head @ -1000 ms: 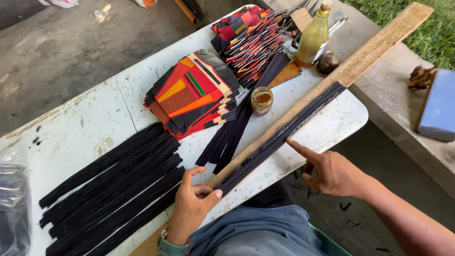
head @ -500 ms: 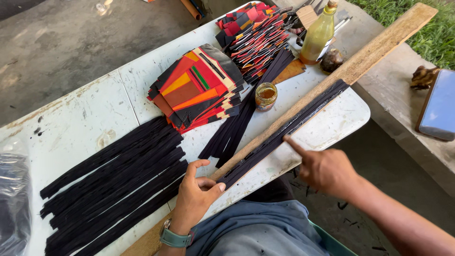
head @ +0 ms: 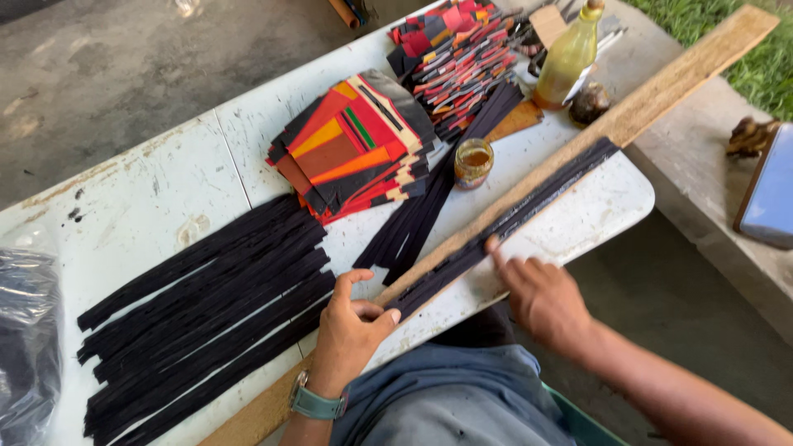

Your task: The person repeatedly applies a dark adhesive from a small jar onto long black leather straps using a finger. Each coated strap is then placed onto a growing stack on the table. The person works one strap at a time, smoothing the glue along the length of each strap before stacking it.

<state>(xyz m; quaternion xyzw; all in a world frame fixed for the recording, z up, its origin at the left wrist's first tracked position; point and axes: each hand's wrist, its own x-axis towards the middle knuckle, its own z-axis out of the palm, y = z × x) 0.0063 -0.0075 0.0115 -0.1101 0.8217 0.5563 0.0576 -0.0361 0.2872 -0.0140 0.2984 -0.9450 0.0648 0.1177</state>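
Pressing my right hand [head: 541,297] down with the forefinger stretched out, I touch the black strips [head: 504,223] lying along the long wooden plank [head: 661,95]; the other fingers are curled loosely, grasping nothing. My left hand [head: 351,326] rests at the near end of those strips, thumb raised and fingers bent onto the plank's edge, holding nothing that I can see. The plank runs slantwise over the white table [head: 165,182]. Left of it lies a wide spread of black strips [head: 206,306], and beyond them a stack of red and orange sheets [head: 347,144], a small jar [head: 472,162] and a yellow bottle [head: 568,58].
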